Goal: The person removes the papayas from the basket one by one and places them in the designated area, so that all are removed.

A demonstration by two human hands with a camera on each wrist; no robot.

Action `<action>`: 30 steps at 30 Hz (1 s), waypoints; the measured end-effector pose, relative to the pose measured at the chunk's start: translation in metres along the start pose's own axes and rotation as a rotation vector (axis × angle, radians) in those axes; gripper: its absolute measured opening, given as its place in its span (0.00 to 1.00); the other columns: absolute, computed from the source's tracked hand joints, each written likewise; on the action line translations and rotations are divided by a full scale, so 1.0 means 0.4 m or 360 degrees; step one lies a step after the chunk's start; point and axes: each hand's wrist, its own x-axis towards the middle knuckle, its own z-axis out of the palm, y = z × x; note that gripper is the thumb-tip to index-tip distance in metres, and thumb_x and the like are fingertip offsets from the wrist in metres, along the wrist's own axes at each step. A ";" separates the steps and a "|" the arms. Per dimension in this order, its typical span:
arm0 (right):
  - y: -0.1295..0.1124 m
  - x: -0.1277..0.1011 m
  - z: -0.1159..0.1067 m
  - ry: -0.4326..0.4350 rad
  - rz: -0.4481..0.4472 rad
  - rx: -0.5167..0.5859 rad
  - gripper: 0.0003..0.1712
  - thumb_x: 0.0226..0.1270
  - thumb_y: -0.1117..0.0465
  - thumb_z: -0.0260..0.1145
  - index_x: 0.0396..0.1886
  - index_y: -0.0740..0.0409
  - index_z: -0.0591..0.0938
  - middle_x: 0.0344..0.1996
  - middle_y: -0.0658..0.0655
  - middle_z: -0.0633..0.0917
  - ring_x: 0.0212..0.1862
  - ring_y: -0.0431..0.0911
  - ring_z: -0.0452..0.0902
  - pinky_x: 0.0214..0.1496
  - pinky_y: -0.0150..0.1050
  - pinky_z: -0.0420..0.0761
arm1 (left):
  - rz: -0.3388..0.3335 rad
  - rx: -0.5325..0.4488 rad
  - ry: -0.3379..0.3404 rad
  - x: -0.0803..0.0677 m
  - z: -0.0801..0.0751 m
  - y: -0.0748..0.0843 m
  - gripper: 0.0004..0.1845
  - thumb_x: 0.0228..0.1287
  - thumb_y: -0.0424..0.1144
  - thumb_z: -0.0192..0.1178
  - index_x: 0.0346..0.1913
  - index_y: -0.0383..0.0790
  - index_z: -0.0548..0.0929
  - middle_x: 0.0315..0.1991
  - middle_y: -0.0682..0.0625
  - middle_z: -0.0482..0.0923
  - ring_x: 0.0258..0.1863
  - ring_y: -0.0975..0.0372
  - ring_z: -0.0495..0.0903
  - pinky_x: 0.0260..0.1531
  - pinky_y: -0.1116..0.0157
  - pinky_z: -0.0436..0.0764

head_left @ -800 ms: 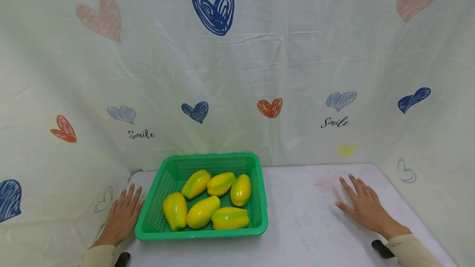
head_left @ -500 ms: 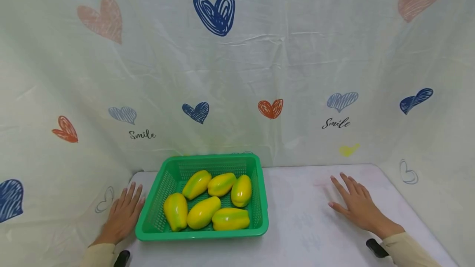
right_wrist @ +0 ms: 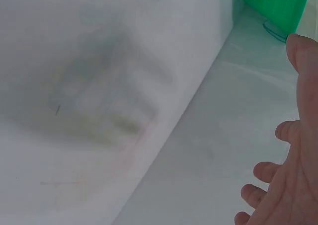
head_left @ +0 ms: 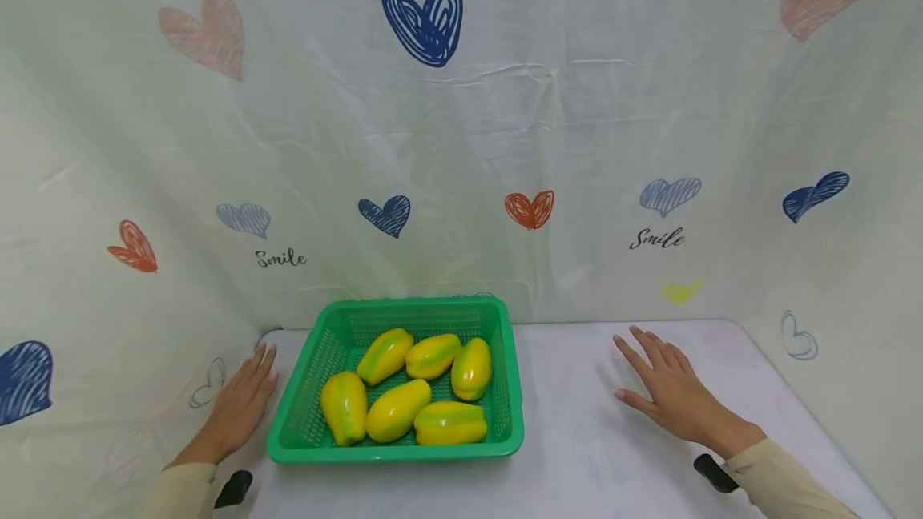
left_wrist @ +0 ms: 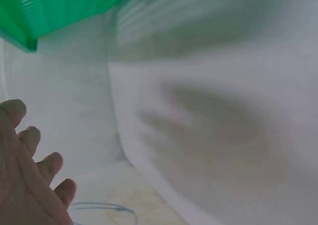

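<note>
From here, six yellow fruits (head_left: pixel 398 411) hide part of the green basket (head_left: pixel 395 455) they lie in. Just left of it hovers the left hand (head_left: pixel 239 408), fingers straight; well right, the right hand (head_left: pixel 672 395), fingers spread.

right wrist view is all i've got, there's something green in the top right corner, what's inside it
Observer: That is a green basket, and the head view shows six yellow fruits with green streaks lying in it.
Operator: ok and what's on the far side of it, left end
Observer: The left hand is there, beside the basket's left rim.
Operator: is that hand holding anything
Observer: No, the left wrist view shows nothing in it.
</note>
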 end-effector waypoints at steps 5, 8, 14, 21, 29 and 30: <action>-0.031 0.021 -0.006 0.0024 -0.0093 -0.0031 0.48 0.72 0.43 0.71 0.82 0.57 0.62 0.78 0.72 0.61 0.75 0.71 0.58 0.70 0.68 0.59 | -0.0068 -0.0245 -0.0070 0.006 -0.019 0.027 0.37 0.89 0.52 0.31 0.82 0.23 0.49 0.81 0.22 0.43 0.78 0.24 0.44 0.69 0.21 0.45; -0.053 0.032 -0.010 0.0034 -0.0136 -0.0051 0.47 0.72 0.44 0.71 0.81 0.58 0.64 0.77 0.72 0.63 0.74 0.70 0.59 0.70 0.67 0.60 | -0.0125 -0.0397 -0.0141 0.003 -0.030 0.043 0.37 0.89 0.52 0.29 0.82 0.22 0.48 0.80 0.21 0.46 0.78 0.25 0.46 0.70 0.23 0.52; -0.085 0.046 -0.016 -0.0043 -0.0135 -0.0048 0.45 0.73 0.44 0.70 0.81 0.58 0.65 0.77 0.71 0.64 0.74 0.70 0.61 0.72 0.68 0.60 | -0.0298 -0.0525 -0.0339 0.007 -0.049 0.076 0.37 0.88 0.50 0.42 0.82 0.25 0.48 0.77 0.22 0.54 0.72 0.30 0.65 0.64 0.40 0.79; -0.115 0.068 -0.026 -0.0104 -0.0143 -0.0068 0.46 0.72 0.44 0.71 0.82 0.57 0.64 0.77 0.70 0.65 0.75 0.68 0.63 0.74 0.70 0.61 | -0.0349 -0.0671 -0.0439 0.011 -0.059 0.080 0.37 0.83 0.44 0.52 0.81 0.23 0.52 0.76 0.21 0.57 0.60 0.40 0.80 0.54 0.48 0.87; -0.148 0.104 -0.036 -0.0085 -0.0245 -0.0139 0.49 0.70 0.45 0.74 0.83 0.56 0.63 0.76 0.68 0.67 0.73 0.65 0.66 0.74 0.68 0.64 | -0.0428 -0.0733 -0.0416 0.016 -0.049 0.071 0.37 0.79 0.35 0.59 0.80 0.23 0.56 0.73 0.22 0.61 0.49 0.52 0.85 0.50 0.52 0.89; -0.153 0.111 -0.038 -0.0083 -0.0261 -0.0151 0.49 0.70 0.44 0.74 0.83 0.56 0.63 0.76 0.68 0.67 0.73 0.65 0.67 0.75 0.68 0.65 | -0.0441 -0.0735 -0.0408 0.016 -0.047 0.070 0.37 0.78 0.35 0.60 0.80 0.23 0.56 0.73 0.22 0.62 0.48 0.53 0.85 0.49 0.52 0.89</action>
